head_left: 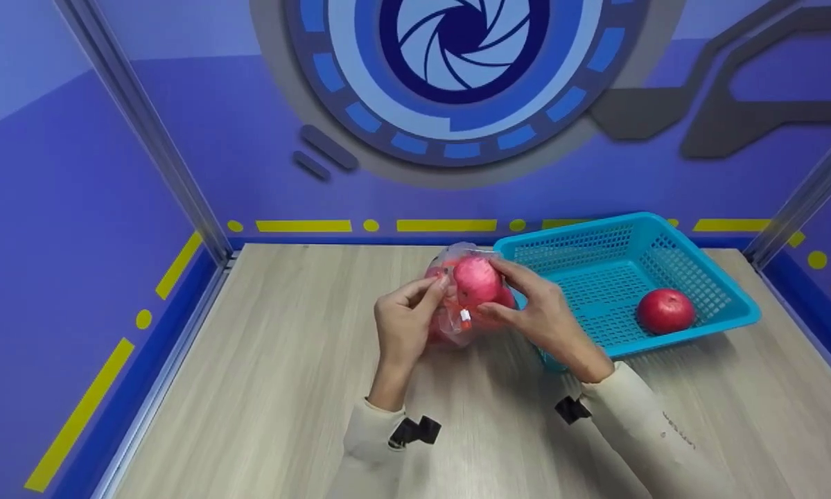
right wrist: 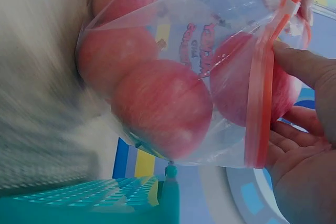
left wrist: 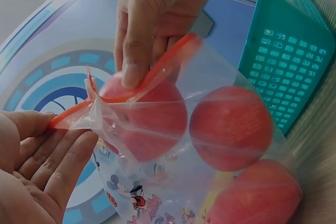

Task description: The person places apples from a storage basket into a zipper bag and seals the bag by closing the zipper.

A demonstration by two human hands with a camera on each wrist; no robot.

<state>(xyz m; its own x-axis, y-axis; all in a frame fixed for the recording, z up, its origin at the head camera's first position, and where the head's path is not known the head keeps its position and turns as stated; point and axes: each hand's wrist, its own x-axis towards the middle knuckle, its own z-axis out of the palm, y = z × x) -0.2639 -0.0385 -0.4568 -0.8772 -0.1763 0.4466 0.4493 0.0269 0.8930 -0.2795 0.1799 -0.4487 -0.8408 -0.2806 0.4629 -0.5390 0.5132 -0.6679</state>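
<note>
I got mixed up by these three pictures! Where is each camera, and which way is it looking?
Head: on the person's head, looking down at the table, basket and bag; left hand, right hand and both sleeves show.
Left wrist: on the left wrist, looking at the bag; left palm and right fingers show.
Right wrist: on the right wrist, looking at the bag; right palm shows.
All three share the bag of apples and the basket.

- The bag [left wrist: 173,145] is thin clear plastic, glossy and wrinkled, with an orange plastic zip strip [right wrist: 260,103].
- The apples [left wrist: 231,129] inside have smooth, slightly shiny red skin.
- The basket [head_left: 637,277], at 3 o'clock, is turquoise plastic mesh.
- The table [head_left: 263,388] looks like pale matt wood grain.
- The sleeves [head_left: 654,430] are soft matt cloth.
</note>
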